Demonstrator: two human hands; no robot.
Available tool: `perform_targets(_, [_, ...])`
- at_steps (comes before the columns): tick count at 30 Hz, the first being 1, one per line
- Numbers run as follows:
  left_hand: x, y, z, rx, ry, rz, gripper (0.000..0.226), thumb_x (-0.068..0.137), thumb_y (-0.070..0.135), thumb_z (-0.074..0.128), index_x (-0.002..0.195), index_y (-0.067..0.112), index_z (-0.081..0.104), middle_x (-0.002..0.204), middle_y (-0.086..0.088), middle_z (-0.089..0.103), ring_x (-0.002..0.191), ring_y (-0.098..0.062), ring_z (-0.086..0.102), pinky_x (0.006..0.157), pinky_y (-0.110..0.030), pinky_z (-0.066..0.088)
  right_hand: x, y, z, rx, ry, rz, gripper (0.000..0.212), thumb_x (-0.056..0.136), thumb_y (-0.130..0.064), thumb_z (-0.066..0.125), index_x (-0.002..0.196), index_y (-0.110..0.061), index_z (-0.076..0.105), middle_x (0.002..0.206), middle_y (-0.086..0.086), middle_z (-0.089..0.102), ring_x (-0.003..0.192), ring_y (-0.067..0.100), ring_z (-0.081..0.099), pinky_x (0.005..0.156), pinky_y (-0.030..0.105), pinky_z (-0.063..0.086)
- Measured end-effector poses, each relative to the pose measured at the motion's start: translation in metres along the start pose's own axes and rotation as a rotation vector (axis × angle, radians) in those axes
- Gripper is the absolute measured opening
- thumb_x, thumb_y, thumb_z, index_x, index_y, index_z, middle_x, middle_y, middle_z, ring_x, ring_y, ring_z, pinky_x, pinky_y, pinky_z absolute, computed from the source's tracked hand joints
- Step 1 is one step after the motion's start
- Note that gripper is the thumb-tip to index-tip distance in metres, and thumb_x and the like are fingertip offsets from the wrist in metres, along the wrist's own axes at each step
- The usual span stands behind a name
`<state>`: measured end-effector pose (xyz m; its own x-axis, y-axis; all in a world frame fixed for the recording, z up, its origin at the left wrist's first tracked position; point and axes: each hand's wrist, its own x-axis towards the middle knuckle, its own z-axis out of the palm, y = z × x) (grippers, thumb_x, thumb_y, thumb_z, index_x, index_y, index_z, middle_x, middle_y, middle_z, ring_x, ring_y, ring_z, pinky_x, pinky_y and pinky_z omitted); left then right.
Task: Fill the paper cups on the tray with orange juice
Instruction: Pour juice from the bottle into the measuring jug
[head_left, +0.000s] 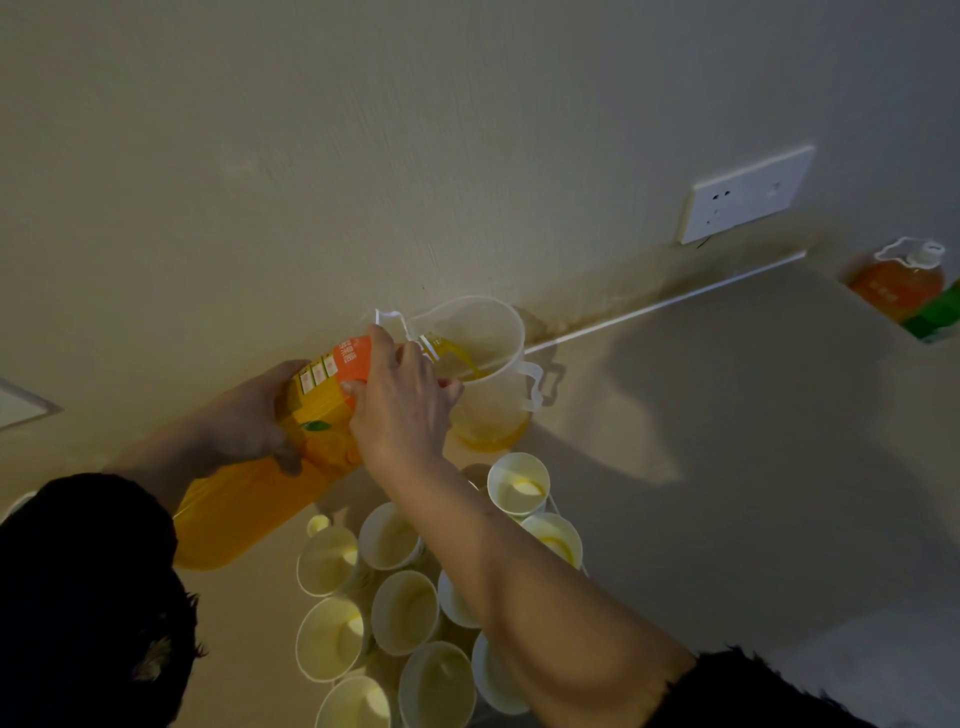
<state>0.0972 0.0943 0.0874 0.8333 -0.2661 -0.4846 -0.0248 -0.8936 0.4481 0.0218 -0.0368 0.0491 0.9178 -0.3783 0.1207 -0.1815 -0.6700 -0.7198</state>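
A person pours orange juice from a large orange juice bottle (244, 514) into a clear plastic measuring jug (491, 405) on a pale counter (727, 415), centre frame, against the wall. The left hand (249, 415) grips the bottle's body from behind. The right hand (402, 400) wraps round its shoulder near the neck, fingers curled on the plastic. The bottle's long axis runs from lower left to upper right, its mouth over the jug's near rim, and a stream of juice (460, 361) falls inside. A shallow layer of juice (493, 439) lies at the jug's bottom.

The paper cups (405, 613) stand clustered at lower centre, directly below the jug in the frame and partly under the right forearm. The tray beneath them cannot be clearly made out, nor, in the dim light, whether any cup holds juice.

The jug stands just beyond the uppermost cup, and its handle points right, away from both hands. The right hand is the nearer to it, so it seems the likelier to take the handle once the bottle is righted. The filling of the cups appears not yet begun.

A second juice bottle (896, 288) stands at the far right edge, and a wall socket (745, 195) sits upper right.
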Motion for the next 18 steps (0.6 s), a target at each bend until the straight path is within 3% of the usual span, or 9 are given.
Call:
perform_targets(5, [-0.0026, 0.0018, 0.0000, 0.015, 0.002, 0.017, 0.113, 0.041, -0.004, 0.083, 0.139, 0.024, 0.033, 0.115, -0.009, 0.053, 0.103, -0.033, 0.051, 0.080, -0.042, 0.045, 0.0006, -0.0011, -0.0006, 0.009, 0.010, 0.008, 0.057, 0.095, -0.034, 0.054, 0.144, -0.025, 0.026, 0.131, 0.008, 0.046, 0.123, 0.025, 0.043, 0.090, 0.046, 0.028])
perform_targets(7, [-0.0023, 0.0025, 0.0004, 0.008, 0.003, 0.010, 0.111, 0.047, -0.009, 0.083, 0.141, 0.024, 0.032, 0.116, -0.009, 0.053, 0.103, -0.033, 0.051, 0.081, -0.043, 0.045, 0.0006, -0.0009, -0.0011, 0.015, 0.014, 0.007, 0.057, 0.095, -0.035, 0.053, 0.144, -0.025, 0.027, 0.131, 0.008, 0.046, 0.123, 0.026, 0.043, 0.090, 0.046, 0.028])
perform_targets(14, [-0.0043, 0.0026, -0.0008, 0.022, -0.008, 0.006, 0.119, 0.033, 0.005, 0.079, 0.140, 0.028, 0.033, 0.119, -0.009, 0.054, 0.105, -0.035, 0.053, 0.086, -0.049, 0.049, -0.0009, -0.0009, -0.0016, 0.030, 0.013, 0.011, 0.057, 0.096, -0.035, 0.052, 0.145, -0.025, 0.026, 0.129, 0.007, 0.047, 0.123, 0.025, 0.043, 0.090, 0.046, 0.028])
perform_targets(18, [-0.0068, 0.0034, -0.0007, -0.011, -0.010, 0.019, 0.118, 0.030, 0.005, 0.076, 0.139, 0.026, 0.035, 0.114, -0.009, 0.056, 0.102, -0.033, 0.054, 0.082, -0.045, 0.049, -0.0018, -0.0012, -0.0013, 0.012, 0.011, 0.005, 0.058, 0.095, -0.033, 0.055, 0.145, -0.024, 0.026, 0.130, 0.008, 0.046, 0.123, 0.026, 0.043, 0.090, 0.047, 0.029])
